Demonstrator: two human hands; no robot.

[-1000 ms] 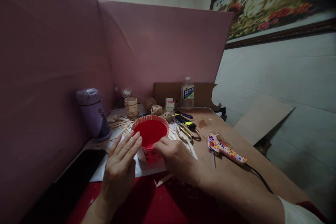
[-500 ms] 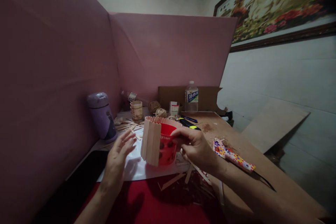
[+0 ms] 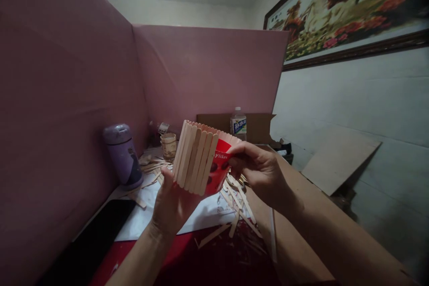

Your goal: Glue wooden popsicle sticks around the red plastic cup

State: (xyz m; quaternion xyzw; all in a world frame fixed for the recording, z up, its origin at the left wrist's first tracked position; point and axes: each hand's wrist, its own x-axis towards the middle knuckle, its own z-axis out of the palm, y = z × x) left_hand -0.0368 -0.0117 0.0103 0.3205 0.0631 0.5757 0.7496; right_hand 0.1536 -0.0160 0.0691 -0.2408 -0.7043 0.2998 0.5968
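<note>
A red cup (image 3: 220, 166) with wooden craft sticks (image 3: 194, 158) standing side by side around much of its outside is held up, tilted, over the table. My left hand (image 3: 174, 205) supports it from below, thumb at the left side and the other fingers hidden under the base. On the right, my right hand (image 3: 256, 170) pinches the cup's edge where the red surface shows bare. Loose sticks (image 3: 239, 203) lie on the white sheet (image 3: 134, 228) beneath and to the right of the cup.
A purple flask (image 3: 123, 156) stands at the left, near a black object (image 3: 103, 228). Behind the cup are a small stick-covered cup (image 3: 168, 145), a clear bottle (image 3: 238, 124) and a cardboard piece (image 3: 214, 120). More sticks lie at back left.
My left hand has moved from beside the cup to under it and now holds it. The cup has risen and tilted, with my right hand still on its edge. The view has shifted slightly.
</note>
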